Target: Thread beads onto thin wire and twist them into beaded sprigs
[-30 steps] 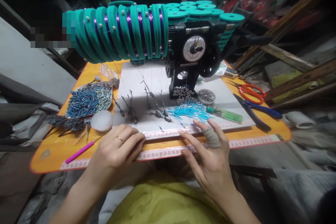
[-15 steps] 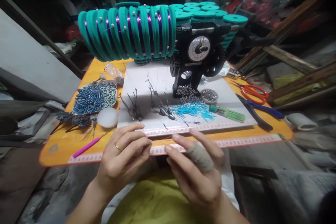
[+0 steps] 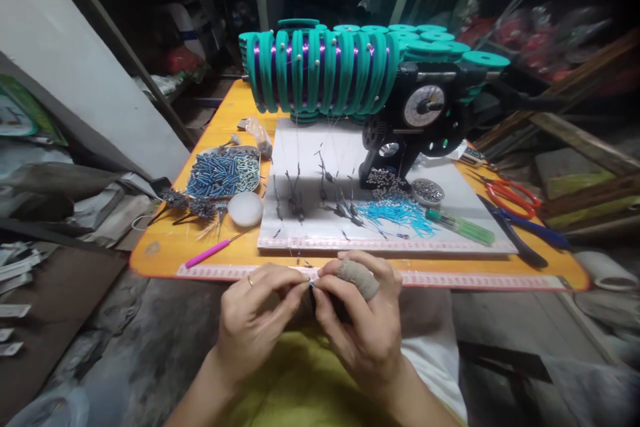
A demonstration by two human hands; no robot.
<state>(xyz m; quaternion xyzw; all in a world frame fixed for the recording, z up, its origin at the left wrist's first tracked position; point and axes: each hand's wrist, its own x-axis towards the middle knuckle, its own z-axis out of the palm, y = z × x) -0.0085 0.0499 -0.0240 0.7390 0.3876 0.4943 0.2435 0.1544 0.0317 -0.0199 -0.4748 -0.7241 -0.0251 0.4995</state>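
At the table's front edge, my left hand (image 3: 265, 313) and my right hand (image 3: 363, 310) meet, fingertips nearly touching. Both pinch a tiny dark-blue piece (image 3: 311, 284) between thumb and forefinger. A grey wrap (image 3: 357, 279) covers a finger of my right hand. Just beyond lies a printed measuring tape (image 3: 425, 278). Thin lines with small dark parts (image 3: 343, 207) hang over the white board (image 3: 310, 147) from teal spools (image 3: 320, 73) wound with purple thread. Light-blue slim pieces (image 3: 400, 213) are heaped on the board.
A black geared stand (image 3: 400, 140) with a dial holds the spools. On the left are a tray of blue pieces (image 3: 215, 170), a white cup (image 3: 245, 209) and a pink-handled hook (image 3: 207, 253). Orange scissors (image 3: 510, 197), pliers (image 3: 545, 233) and a green tool (image 3: 463, 227) lie right.
My hands have come together and their fingers have closed on the tiny piece. The view has swung left, so the table and spools appear further right.
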